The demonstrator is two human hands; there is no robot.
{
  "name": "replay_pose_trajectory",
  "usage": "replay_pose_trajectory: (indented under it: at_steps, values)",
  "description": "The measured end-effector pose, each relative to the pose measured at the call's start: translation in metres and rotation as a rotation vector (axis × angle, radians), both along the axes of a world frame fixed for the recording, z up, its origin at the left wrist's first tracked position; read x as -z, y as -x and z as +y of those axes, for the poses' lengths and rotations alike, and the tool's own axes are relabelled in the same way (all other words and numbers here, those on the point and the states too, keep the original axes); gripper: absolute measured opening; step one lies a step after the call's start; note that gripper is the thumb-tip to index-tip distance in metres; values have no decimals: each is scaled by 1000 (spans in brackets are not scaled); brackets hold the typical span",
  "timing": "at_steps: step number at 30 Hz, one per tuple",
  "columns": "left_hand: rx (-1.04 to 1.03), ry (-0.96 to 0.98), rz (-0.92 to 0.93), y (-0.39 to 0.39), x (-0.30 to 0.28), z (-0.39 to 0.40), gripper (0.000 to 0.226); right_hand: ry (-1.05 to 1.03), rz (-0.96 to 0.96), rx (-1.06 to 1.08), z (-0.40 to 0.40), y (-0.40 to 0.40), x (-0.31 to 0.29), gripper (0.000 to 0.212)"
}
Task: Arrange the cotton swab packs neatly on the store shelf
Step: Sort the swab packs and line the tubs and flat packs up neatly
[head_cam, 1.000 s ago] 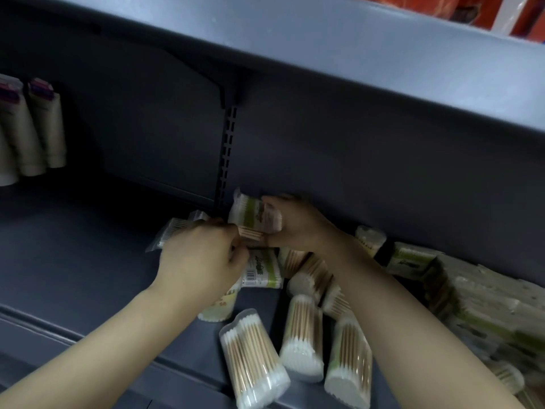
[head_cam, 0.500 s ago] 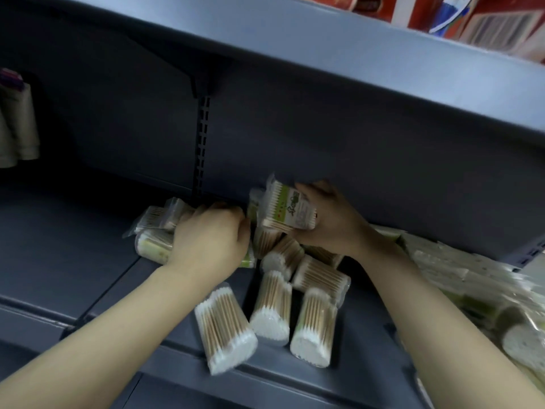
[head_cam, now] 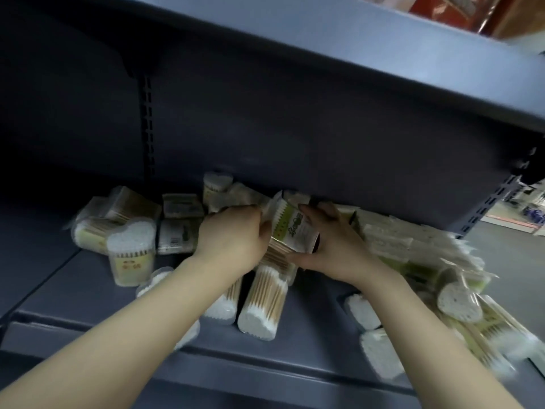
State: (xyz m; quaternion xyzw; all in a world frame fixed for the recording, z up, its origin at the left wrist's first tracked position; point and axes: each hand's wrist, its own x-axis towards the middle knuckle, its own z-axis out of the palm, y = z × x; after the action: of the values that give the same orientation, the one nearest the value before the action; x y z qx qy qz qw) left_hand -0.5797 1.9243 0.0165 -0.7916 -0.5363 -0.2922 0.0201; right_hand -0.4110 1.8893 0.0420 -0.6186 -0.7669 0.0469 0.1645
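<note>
Half a second ago the right hand [head_cam: 330,246] alone held the green-labelled swab pack [head_cam: 292,228] against the back panel; now the left hand [head_cam: 233,240] has joined, both clasping it above the grey metal shelf [head_cam: 88,290] — centre of view. Clear crinkly film wraps wooden sticks with white cotton tips. An upright heart-shaped tub [head_cam: 131,252] stands at 9 o'clock; loose packs [head_cam: 413,255] pile at 3 o'clock.

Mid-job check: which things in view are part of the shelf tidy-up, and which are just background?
Part of the job:
- green-label pack, gripped between left hand and right hand
- upright heart-shaped pack
- packs lying at the front
- heaped packs on the right
- grey shelf

Background:
- red boxes on the upper shelf
- slotted upright
</note>
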Motion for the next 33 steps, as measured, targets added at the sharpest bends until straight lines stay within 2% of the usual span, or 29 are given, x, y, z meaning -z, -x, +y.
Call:
replay_pose_trajectory:
  at_steps: [9,16,23,28,33]
  values:
    - [94,192,-169,-40,-4,-4,27,-31,82,48,-16,-27,18,92]
    - [173,295,-378,-56,-6,1,27,-14,169,-22,-37,-49,25,78]
    - [305,324,-527,-69,-3,-3,21,-135,260,-7,-48,-58,34,75]
    - [329,334,-603,-74,1,-6,21,-184,339,8,-49,-65,34,74]
    - [350,319,-625,-79,3,-7,23,-185,261,49,-49,-73,29,71]
